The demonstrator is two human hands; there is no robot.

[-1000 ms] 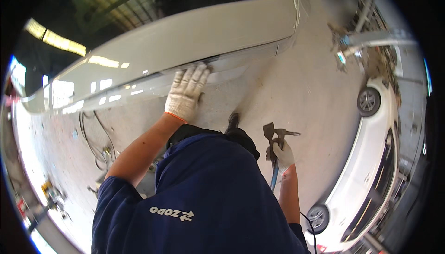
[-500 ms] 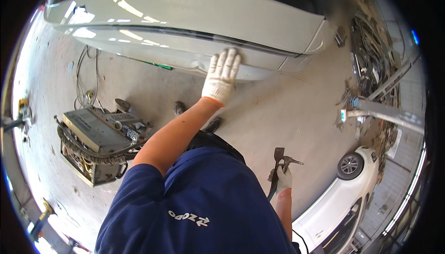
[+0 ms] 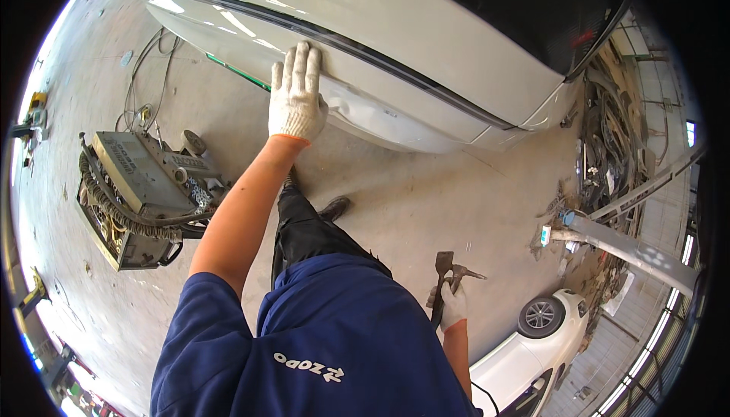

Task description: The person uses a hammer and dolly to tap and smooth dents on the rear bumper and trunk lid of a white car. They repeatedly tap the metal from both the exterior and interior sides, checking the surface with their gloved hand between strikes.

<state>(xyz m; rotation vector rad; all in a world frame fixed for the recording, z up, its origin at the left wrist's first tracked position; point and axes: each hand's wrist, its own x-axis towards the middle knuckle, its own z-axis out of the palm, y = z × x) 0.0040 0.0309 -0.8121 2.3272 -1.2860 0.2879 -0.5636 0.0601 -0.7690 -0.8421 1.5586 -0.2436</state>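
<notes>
Looks like a palm-check: left hand (image 3: 298, 96) flat, empty on white car side (image 3: 411, 105), right hand (image 3: 454, 304) gripping hammer (image 3: 465, 271) and flat-bladed tool (image 3: 444, 261); next stroke wants light pressure.

Left hand (image 3: 296, 96) on white car (image 3: 395, 29), right hand (image 3: 455, 304) gripping tools (image 3: 443, 264)

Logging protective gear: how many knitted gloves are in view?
2: one on the left hand, against the nearer white car; one on the right hand, gripping dark metal tools. No others show.
</notes>
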